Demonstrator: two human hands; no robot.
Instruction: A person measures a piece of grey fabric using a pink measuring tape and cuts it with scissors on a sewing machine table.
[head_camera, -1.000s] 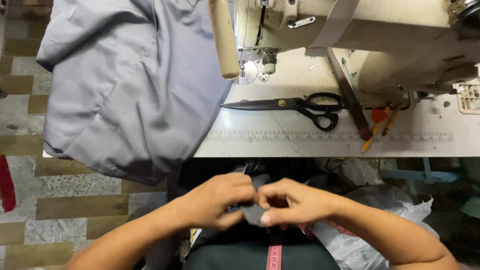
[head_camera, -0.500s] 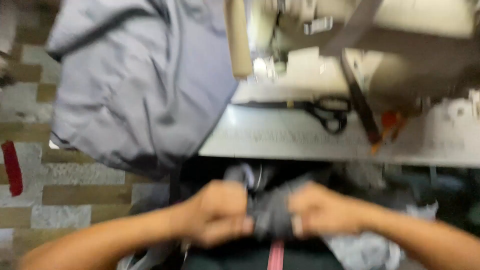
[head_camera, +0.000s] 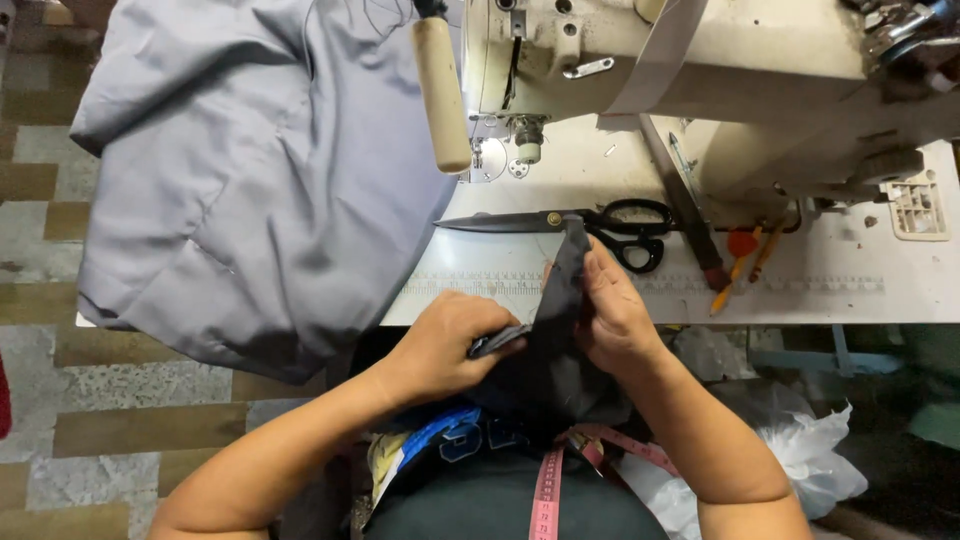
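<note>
A narrow strip of dark grey cloth (head_camera: 558, 300) stands up between my two hands at the front edge of the sewing table (head_camera: 830, 290). My left hand (head_camera: 447, 345) pinches its lower end, fingers closed on the folded edge. My right hand (head_camera: 610, 310) holds the strip's right side, thumb against the cloth. More dark fabric hangs down into my lap below the hands. Black-handled scissors (head_camera: 600, 222) lie on the table just beyond the strip's top.
A large grey garment (head_camera: 250, 180) drapes over the table's left end. The cream sewing machine (head_camera: 720, 80) fills the back right. A brush and orange pencils (head_camera: 740, 262) lie right of the scissors. A pink tape measure (head_camera: 550, 490) hangs at my chest. White plastic bags (head_camera: 800, 460) sit lower right.
Both hands have risen from my lap to the table edge, lifting the dark cloth so it stands upright in front of the scissors.
</note>
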